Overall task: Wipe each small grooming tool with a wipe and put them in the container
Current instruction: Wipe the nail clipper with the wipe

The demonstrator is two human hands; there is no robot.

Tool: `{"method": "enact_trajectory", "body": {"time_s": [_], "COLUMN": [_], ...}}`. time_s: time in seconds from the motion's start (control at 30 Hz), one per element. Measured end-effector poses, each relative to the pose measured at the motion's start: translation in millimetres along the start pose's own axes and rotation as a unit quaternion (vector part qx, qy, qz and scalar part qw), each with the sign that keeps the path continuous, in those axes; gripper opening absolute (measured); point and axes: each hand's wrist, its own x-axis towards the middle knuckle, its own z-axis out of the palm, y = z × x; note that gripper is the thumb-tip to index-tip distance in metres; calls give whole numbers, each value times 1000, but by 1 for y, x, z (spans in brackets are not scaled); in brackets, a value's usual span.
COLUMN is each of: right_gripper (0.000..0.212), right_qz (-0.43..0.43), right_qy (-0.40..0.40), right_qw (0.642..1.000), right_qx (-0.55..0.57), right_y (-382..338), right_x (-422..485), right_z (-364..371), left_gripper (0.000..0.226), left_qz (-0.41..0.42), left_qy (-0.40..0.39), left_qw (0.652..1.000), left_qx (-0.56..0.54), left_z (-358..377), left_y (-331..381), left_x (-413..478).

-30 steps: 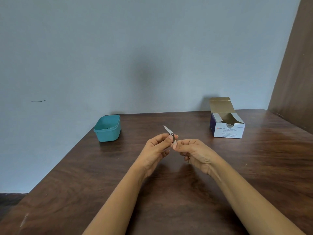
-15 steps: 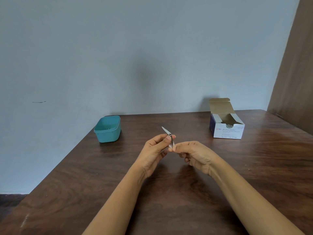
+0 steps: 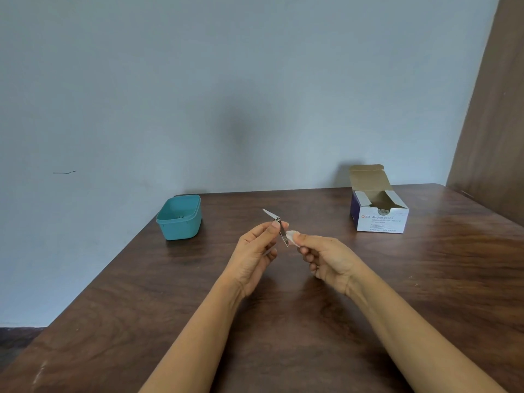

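My left hand (image 3: 256,251) pinches a small metal nail clipper (image 3: 279,226) above the middle of the table, its lever swung open and pointing up to the left. My right hand (image 3: 326,258) pinches a small white wipe (image 3: 290,236) against the clipper's lower end. A teal container (image 3: 180,218) stands at the back left of the table, with something small and dark lying inside it.
An open white and purple box of alcohol swabs (image 3: 378,212) stands at the back right of the dark wooden table (image 3: 425,279). A pale wall runs behind the table, and a brown panel rises at the far right.
My right hand has slid a little to the right along the clipper, and the white wipe now shows at its fingertips. My left hand keeps the clipper in nearly the same place.
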Motion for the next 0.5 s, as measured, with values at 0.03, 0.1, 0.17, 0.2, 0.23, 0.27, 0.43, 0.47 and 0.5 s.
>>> {"method": "enact_trajectory", "body": {"time_s": [0.03,0.1,0.17,0.2,0.23,0.27,0.43,0.47,0.5], "right_gripper": [13,12,13,13,13,15,30,26,20], "right_qz": [3,5,-2,-8,-14,-21,-33,-27,-18], "right_qy": [11,31,52,62,70,75,59,45,31], "right_qw": [1000,999,998,998,997,996,996,997,998], "right_qx": [1,9,20,25,32,40,58,55,52], "right_y": [0,1,2,2,2,1,-2,-3,-4], "right_x": [1,2,4,5,6,6,7,7,5], "right_z": [-1,-2,-3,-4,-5,-7,-13,-13,-12], "left_gripper": [23,26,26,26,25,24,22,22,22], "left_qz": [3,3,-4,-10,-20,-31,-83,-89,-93], "left_qy": [3,5,-5,-14,-26,-39,-94,-97,-102], "left_qw": [1000,1000,1000,999,999,999,991,990,989], "left_qx": [-7,-16,-25,-28,-26,-19,40,47,53], "left_z": [0,-2,-3,-3,-3,-2,0,0,1], "left_y": [1,2,3,3,3,4,4,4,5], "left_x": [0,1,1,0,0,-2,-6,-7,-7]}}
